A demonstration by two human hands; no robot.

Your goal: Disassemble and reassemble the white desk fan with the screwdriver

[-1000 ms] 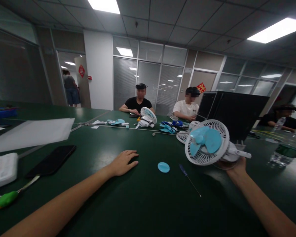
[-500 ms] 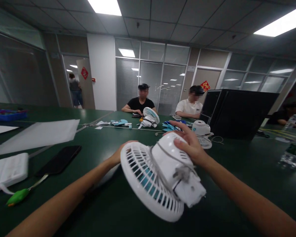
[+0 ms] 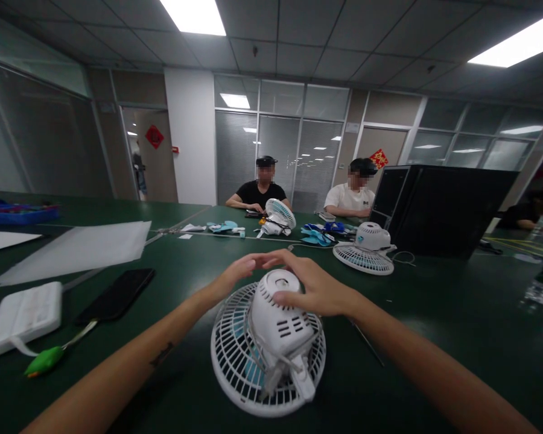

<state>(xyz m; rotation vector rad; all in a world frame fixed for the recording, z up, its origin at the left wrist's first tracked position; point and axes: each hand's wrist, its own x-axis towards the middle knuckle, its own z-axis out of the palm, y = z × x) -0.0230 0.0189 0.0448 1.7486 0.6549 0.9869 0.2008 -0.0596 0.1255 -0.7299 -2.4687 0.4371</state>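
Observation:
A small white electric fan (image 3: 285,328) rests grille-down on the green table, its motor housing upward and blue blades showing through the grille. A grey cord runs around the base of the housing. My right hand (image 3: 319,286) curves around the top of the housing, thumb on the near side and fingers behind. Just behind the fan, my left hand (image 3: 239,271) has its fingers extended towards the right fingertips; whether it touches the housing is hidden. A thin dark rod (image 3: 367,343) lies to the right of the fan, partly under my right forearm.
Left are a phone (image 3: 117,295), a white box-shaped device (image 3: 25,316), a green tag (image 3: 45,361) and white sheets (image 3: 81,250). Ahead are another fan (image 3: 366,253), blue blades (image 3: 317,235), and a black computer case (image 3: 447,208). Two people sit across the table (image 3: 185,253).
The fan has come down from a tilted, held position to rest grille-down on the table. My left hand has left the grille's edge and moved behind the housing, near the right hand.

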